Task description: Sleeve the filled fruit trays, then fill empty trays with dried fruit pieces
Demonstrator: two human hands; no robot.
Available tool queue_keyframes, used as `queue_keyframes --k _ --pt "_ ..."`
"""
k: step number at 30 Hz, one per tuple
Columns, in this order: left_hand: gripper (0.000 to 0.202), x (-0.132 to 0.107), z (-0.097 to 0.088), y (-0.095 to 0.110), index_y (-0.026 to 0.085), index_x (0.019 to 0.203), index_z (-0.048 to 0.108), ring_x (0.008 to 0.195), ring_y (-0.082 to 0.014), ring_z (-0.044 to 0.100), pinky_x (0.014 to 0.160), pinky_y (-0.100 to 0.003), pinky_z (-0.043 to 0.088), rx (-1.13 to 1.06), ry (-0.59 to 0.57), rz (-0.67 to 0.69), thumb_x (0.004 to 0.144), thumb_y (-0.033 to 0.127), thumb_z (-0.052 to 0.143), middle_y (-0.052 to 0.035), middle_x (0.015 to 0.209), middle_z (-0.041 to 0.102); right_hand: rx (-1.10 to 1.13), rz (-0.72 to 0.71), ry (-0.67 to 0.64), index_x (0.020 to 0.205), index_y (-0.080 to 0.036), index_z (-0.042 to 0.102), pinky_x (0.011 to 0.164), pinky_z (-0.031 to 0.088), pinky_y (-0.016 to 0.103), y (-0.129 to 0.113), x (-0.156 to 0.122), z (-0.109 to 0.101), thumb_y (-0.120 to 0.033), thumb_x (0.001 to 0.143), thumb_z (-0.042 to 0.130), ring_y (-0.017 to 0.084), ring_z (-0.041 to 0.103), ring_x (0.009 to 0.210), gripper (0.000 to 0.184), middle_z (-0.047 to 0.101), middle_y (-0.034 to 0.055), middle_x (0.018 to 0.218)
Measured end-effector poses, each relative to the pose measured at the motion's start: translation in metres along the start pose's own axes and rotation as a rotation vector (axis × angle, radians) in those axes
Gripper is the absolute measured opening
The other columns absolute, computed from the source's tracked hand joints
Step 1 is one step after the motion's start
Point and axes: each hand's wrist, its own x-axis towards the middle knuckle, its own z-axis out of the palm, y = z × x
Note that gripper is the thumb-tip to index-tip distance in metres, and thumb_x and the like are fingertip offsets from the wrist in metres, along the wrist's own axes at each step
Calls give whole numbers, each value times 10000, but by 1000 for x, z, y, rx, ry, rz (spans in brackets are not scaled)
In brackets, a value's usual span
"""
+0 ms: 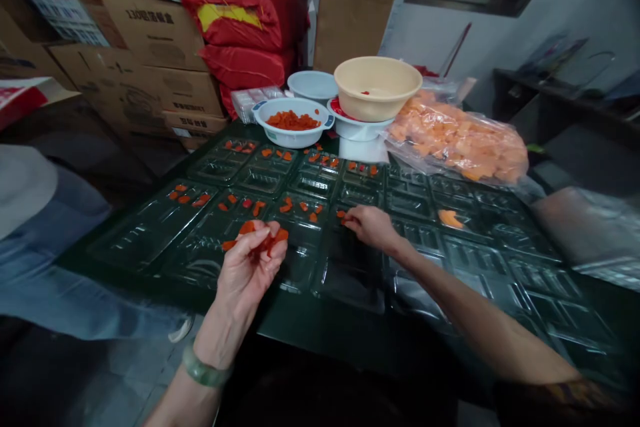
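Note:
My left hand (pixel 250 267) is cupped palm up over the near trays, closed on several orange-red fruit pieces (pixel 273 239). My right hand (pixel 371 225) reaches forward, its fingers pinched on a small orange-red piece (pixel 342 214) at a compartment of the clear plastic trays (pixel 320 260). These trays cover a dark green table, and many far compartments hold a few orange-red pieces (pixel 305 208). A white bowl (pixel 293 137) behind them is full of the same pieces.
A tan bowl (pixel 377 103) sits on a white tub beside a pale blue bowl (pixel 313 85). A clear bag of pale orange chunks (pixel 457 140) lies at the right. One pale chunk (pixel 450 218) lies in a tray. Cardboard boxes and red sacks (pixel 240 33) stand behind. A person's clothed leg (pixel 50 247) is at left.

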Motion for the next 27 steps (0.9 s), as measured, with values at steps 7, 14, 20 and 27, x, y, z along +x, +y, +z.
queue_keyframes --k 7,14,20,27 --pt "172 -3 3 -10 165 647 585 451 -61 438 326 -135 297 -18 24 -73 564 76 705 1 697 589 399 2 40 572 -192 542 640 357 272 -4 -1 8 -251 742 552 155 524 653 181 575 20 651" --pt "168 -1 7 -23 163 667 584 462 -71 451 319 -136 301 -55 -17 -113 579 61 686 -5 693 572 1068 279 201 837 -196 457 399 256 235 12 4 -17 -221 613 368 111 322 421 243 362 -52 549" --pt "142 -2 12 -25 163 671 578 471 -67 450 333 -139 318 -45 -28 -100 601 62 648 -11 706 581 1418 336 342 759 -205 440 454 340 237 -4 12 7 -166 436 387 101 383 475 329 418 -43 594" --pt "143 -2 7 -23 166 660 569 472 -69 451 336 -144 313 -56 -38 -83 610 67 658 -6 708 591 1540 325 412 741 -192 476 498 353 225 1 12 11 -114 407 395 90 431 518 352 453 -44 620"
